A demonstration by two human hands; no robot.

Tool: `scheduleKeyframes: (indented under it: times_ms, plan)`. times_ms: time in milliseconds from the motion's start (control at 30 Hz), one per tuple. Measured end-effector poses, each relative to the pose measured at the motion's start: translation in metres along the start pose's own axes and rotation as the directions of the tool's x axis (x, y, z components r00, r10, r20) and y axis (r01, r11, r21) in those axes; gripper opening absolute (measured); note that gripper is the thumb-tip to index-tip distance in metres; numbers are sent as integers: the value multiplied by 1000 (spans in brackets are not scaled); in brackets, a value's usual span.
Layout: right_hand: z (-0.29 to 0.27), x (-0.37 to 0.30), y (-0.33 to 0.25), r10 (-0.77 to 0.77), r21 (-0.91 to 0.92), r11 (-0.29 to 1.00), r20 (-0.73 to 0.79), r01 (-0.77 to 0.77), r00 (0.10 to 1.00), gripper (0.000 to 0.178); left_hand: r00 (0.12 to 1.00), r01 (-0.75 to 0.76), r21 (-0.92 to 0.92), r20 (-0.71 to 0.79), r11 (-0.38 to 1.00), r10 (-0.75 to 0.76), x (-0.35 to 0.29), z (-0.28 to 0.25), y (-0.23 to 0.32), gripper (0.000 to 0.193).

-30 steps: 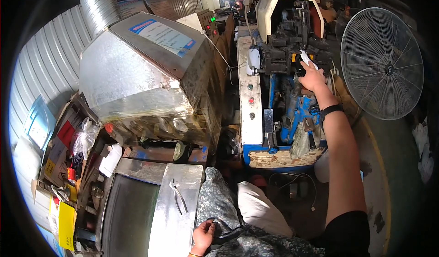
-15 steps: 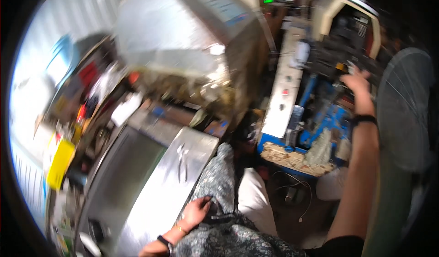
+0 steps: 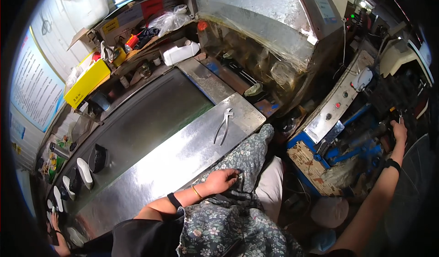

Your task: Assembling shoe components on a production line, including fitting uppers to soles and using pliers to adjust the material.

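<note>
My left hand [image 3: 221,180] rests over my lap on the dark floral apron [image 3: 215,227], fingers loosely bent and slightly apart, with nothing seen in them. Stretched far to the right, my right hand [image 3: 399,131] is closed at the dark, greasy machine [image 3: 388,90]. A small shiny piece sticks up from its fingers; I cannot tell what it is. A pair of metal pincers [image 3: 222,127] lies on the bare metal plate [image 3: 151,186], beyond my left hand and touched by neither hand.
A dark conveyor belt [image 3: 151,106] runs beside the plate, carrying white soles [image 3: 84,173] and a black shoe part [image 3: 98,158]. Another person's hand [image 3: 54,221] is at its far-left end. A metal hood [image 3: 260,19] stands behind. Blue machine frame [image 3: 304,138] and control panel [image 3: 336,104] are right.
The view has swung left, so the plate, pincers and machine appear farther right. Shoe parts and another person's hand have come into view. Both my hands stay at the same places.
</note>
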State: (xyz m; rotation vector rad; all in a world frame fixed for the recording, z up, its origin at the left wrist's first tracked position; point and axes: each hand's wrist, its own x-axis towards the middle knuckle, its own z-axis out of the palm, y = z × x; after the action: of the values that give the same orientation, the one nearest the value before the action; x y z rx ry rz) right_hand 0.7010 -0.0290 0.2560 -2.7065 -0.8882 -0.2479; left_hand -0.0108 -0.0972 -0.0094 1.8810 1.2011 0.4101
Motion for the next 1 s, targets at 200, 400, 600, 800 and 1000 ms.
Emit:
scheduleKeyframes:
  times_ms: [200,400,600,800,1000]
  plan:
    - [-5,-12,11,52,-38,998,-89,-56,995,80,987,-162,39,29,986,161,3,0,4,31]
    - [-24,-52,-38,130,-47,990,-20,-131,991,77,989,-141,-89,35,986,145,-3,3,-19,35]
    - [-12,-84,-37,149,-172,973,-33,-152,988,71,992,-111,-94,49,989,116,5,9,-27,33]
    - [-37,-105,-28,96,-137,988,169,-73,981,90,994,-101,-91,20,991,103,8,12,-23,28]
    - [4,-151,0,204,261,958,-319,-121,925,86,981,-175,13,89,984,173,11,17,-19,29]
